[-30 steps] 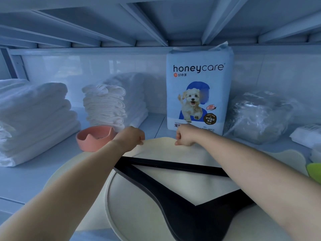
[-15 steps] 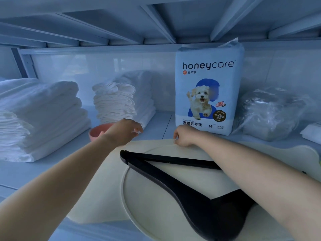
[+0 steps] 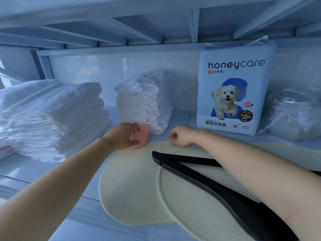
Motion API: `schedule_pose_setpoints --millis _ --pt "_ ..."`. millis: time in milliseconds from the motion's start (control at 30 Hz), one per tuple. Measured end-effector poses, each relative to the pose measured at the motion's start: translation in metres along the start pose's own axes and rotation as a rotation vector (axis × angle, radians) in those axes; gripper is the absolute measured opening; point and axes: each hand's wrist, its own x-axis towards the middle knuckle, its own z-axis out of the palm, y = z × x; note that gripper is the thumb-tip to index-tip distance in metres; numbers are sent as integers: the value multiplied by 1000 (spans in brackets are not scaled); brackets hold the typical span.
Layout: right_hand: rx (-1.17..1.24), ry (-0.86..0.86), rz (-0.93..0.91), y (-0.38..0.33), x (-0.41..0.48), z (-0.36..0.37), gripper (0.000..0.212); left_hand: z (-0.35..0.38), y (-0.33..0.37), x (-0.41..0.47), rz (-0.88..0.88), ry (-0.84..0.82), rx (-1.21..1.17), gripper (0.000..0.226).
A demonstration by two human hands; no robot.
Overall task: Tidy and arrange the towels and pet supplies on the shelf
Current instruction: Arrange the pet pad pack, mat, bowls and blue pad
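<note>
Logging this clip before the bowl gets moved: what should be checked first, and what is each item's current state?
1. Grip of left hand on pink bowl: ok, fingers curl round it.
2. Bowl clear of small towel stack: cannot tell; it sits right at the stack's base.
3. Hold of right hand on beige mat: cannot tell; its curled fingers are at the mat's far edge.
4. Mat free of load: not ok; black tool lies on it.
5. honeycare pack upright: ok.
</note>
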Motion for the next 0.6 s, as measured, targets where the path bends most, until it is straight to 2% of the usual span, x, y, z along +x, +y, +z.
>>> schedule_pose_setpoints --millis 167,400,600 --pt "20 20 34 -12 17 12 31 0 -7 -5 10 -16 44 33" --pt "62 111 62 -11 21 16 17 -4 -22 -13 -9 -24 47 34" --pt "17 103 83 -11 24 11 15 -9 -36 -18 -40 -3 88 33"
